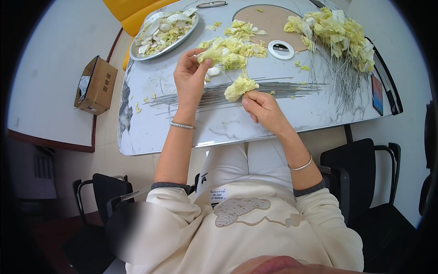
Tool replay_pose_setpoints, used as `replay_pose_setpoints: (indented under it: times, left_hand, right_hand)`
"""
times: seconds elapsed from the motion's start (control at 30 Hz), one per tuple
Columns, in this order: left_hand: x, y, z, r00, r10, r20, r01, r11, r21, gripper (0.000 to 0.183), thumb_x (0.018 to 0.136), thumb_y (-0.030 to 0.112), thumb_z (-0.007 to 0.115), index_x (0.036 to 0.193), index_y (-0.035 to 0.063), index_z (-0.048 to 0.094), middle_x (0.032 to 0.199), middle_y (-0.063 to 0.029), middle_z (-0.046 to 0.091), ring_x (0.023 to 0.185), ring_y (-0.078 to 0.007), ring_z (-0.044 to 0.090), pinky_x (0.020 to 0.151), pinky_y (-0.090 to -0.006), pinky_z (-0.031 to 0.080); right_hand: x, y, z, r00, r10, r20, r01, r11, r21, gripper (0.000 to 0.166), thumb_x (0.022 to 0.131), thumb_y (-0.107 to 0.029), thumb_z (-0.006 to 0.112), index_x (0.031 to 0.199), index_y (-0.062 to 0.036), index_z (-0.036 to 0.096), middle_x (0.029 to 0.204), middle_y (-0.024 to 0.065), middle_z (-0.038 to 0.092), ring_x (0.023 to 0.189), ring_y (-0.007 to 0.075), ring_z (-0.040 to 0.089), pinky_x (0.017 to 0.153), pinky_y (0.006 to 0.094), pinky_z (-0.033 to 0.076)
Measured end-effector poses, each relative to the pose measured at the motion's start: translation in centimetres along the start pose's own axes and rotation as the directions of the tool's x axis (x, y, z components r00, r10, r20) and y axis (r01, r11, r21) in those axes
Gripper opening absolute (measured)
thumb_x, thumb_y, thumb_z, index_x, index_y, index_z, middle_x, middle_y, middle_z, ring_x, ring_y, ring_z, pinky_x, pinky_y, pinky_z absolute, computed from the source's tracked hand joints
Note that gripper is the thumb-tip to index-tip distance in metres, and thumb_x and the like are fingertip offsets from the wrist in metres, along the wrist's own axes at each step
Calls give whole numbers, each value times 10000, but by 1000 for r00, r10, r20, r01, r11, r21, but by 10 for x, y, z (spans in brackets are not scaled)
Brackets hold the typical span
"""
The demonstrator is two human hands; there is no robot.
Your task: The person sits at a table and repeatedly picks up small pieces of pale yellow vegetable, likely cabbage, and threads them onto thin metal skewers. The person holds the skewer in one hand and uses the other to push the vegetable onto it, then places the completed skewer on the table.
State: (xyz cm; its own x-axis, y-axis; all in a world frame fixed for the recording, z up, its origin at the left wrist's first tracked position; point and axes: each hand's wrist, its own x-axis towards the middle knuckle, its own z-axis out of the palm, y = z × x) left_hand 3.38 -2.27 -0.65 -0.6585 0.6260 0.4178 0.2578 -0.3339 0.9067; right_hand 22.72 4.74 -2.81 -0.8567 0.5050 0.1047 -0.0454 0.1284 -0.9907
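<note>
My left hand [191,70] pinches a pale yellow-green cabbage leaf piece [210,56] between thumb and fingers, at the near side of a loose pile of leaf pieces [234,56]. Lower and to the right, my right hand [261,108] grips a thin metal skewer [273,145] that slants down toward my lap, with a crumpled cabbage leaf [240,88] at its upper end. Many bare metal skewers [212,97] lie in a long bundle across the table, beneath and between my hands. At the right, skewers loaded with cabbage leaves [342,34] lie heaped together.
An oval metal tray [164,54] of cut cabbage stands at the far left. Beyond the pile lie a round tan board [253,17], a white ring-shaped object [281,50] and eyeglasses [212,4]. A phone [377,94] rests near the right edge. A cardboard box [97,85] is left of the table [164,133].
</note>
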Motion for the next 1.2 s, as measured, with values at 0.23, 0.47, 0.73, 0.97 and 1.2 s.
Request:
replay_pose_setpoints:
  times: [0.23, 0.47, 0.73, 0.97, 1.2]
  left_hand:
    - [-2, -1, 1, 998, 61, 17, -62, 997, 44, 208, 835, 11, 635, 1029, -2, 561, 893, -50, 630, 816, -83, 595, 720, -209, 484]
    - [-4, -6, 7, 988, 140, 60, -148, 977, 154, 219, 819, -20, 641, 1024, 5, 565, 868, -24, 610, 780, -69, 574, 702, -201, 469]
    - [-13, -12, 14, 966, 145, 212, -178, 973, 148, 202, 830, -32, 614, 1023, 3, 563, 913, -12, 595, 821, -69, 565, 722, -207, 465]
    - [-6, -4, 9, 995, 101, 19, -102, 993, 63, 165, 853, 6, 604, 1012, 11, 564, 914, -11, 599, 833, -61, 561, 749, -195, 453]
    - [-10, 6, 12, 987, 95, 130, -112, 986, 125, 359, 876, 25, 568, 1229, 32, 502, 1023, -56, 600, 916, -113, 576, 803, -235, 454]
  right_hand:
    - [0, -1, 0, 1000, -15, 3, 15, 1000, 0, 226, 865, -153, 531, 711, 8, 494, 610, 10, 460, 587, 85, 381, 533, 259, 346]
    - [-2, 0, -1, 999, -26, -30, 25, 999, -33, 217, 860, -161, 533, 729, 11, 514, 609, 28, 488, 581, 95, 417, 542, 269, 370]
    - [2, -1, 3, 994, -62, -91, 62, 998, -5, 218, 903, -185, 505, 737, -44, 524, 556, -29, 440, 468, 43, 406, 430, 216, 337]
    - [-7, -4, -1, 998, -56, -43, 58, 996, 61, 169, 904, -155, 496, 796, -32, 538, 570, -23, 449, 501, 44, 389, 455, 214, 334]
    - [-17, -14, -2, 973, -119, -200, 110, 992, -57, 142, 902, -129, 500, 810, -37, 557, 636, -34, 467, 539, 35, 380, 480, 208, 335]
